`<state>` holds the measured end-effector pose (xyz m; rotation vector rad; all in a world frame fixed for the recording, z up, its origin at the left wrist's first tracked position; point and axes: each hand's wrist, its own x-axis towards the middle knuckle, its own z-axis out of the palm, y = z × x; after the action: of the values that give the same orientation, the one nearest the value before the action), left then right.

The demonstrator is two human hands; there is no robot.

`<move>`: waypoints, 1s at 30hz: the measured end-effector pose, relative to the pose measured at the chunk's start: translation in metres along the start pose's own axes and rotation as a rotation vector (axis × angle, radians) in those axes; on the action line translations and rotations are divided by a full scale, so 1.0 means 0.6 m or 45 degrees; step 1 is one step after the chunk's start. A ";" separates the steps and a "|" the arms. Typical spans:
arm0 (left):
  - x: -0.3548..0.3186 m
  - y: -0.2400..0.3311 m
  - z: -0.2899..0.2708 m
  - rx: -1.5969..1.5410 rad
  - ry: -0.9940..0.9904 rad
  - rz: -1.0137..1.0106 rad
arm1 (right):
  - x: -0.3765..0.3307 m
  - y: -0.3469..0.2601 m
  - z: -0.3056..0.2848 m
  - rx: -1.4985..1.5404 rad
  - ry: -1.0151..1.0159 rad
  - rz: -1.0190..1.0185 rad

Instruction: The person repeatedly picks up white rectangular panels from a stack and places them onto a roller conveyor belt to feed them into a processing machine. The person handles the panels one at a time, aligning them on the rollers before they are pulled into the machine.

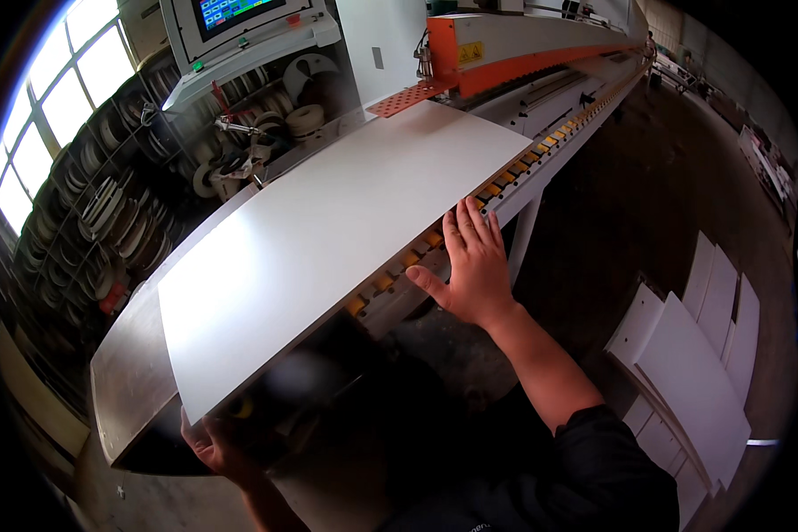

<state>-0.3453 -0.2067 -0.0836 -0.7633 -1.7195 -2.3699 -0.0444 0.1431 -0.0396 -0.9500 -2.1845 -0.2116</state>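
A large white panel (328,222) lies flat on the machine's bed, its far end beneath the perforated orange plate (410,99). At the panel's near left corner, my left hand (219,446) grips the edge from below, its fingers partly hidden and in shadow. My right hand (474,270) rests against the panel's right long edge, fingertips at the border and thumb spread apart. Below that edge runs a row of yellow rollers (384,281) on the machine's side rail. A metal support table (137,377) shows beyond the panel's left end.
The long machine's orange-and-white housing (541,64) stretches to the far right. A control panel with a lit screen (235,13) stands at the upper left. Behind it, a rack holds several rolls of banding (115,213). White boards (692,372) are stacked at the right.
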 end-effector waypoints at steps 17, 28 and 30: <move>-0.056 -0.021 0.229 -0.082 -0.263 -0.008 | -0.188 0.182 -0.040 0.940 0.240 0.625; -0.108 -0.047 0.293 0.109 -0.460 -0.085 | -0.671 0.328 -0.094 1.034 0.540 2.011; -0.144 -0.047 0.300 0.110 -0.540 0.049 | -0.734 0.365 -0.122 1.033 0.771 2.179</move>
<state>-0.2218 -0.0489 -0.1062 -1.3480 -1.9150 -2.2047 0.3494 0.0192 -0.3167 -1.5477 -0.3039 0.9630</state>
